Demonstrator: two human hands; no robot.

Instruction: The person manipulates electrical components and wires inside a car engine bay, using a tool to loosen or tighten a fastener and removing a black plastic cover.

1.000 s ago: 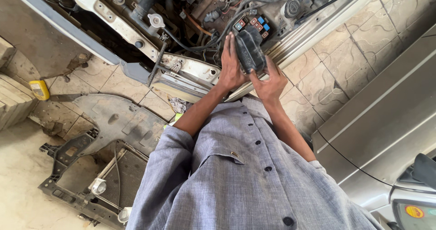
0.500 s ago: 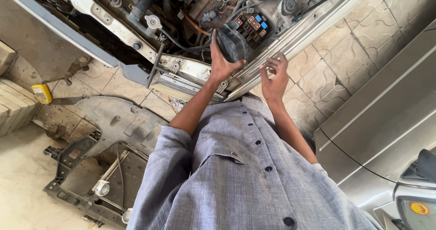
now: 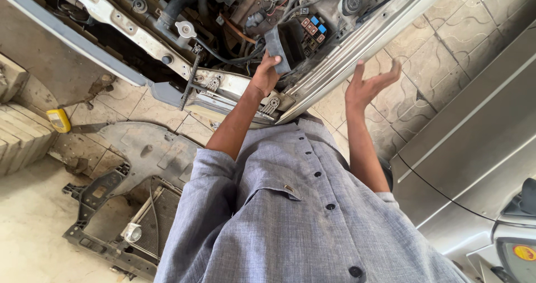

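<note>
A: What's the left hand [image 3: 264, 75] got?

B: Black plastic box-shaped cover [image 3: 283, 48], w/ the open side showing. Fingers wrapped round its left edge, thumb on the near face, firm grip. It's tilted, held up over the engine bay, just beside the open fuse box w/ red and blue fuses [image 3: 312, 29], which sits right of it & a bit farther.

A: Right hand [image 3: 365, 86]?

B: Holding nothing. Wide open, fingers spread, palm turned up-ish, hovering above the silver car wing edge [image 3: 340, 60]. Well apart from the cover, to its right.

A: Around that?

B: Black hoses & wiring behind the cover, round silver radiator cap [image 3: 185, 29] to the far left. White front crossmember [image 3: 151, 34] runs diagonally there. Near side: person's grey button-up shirt [image 3: 290, 216] fills the middle.

A: Floor?

B: Beige patterned tiles [image 3: 430, 54]. On the left, a removed black radiator support frame [image 3: 111, 221] lying flat, grey plastic undertray [image 3: 145, 143] next to it, small yellow bottle [image 3: 58, 120] far left. Silver car panel [image 3: 474, 166] on the right.
</note>
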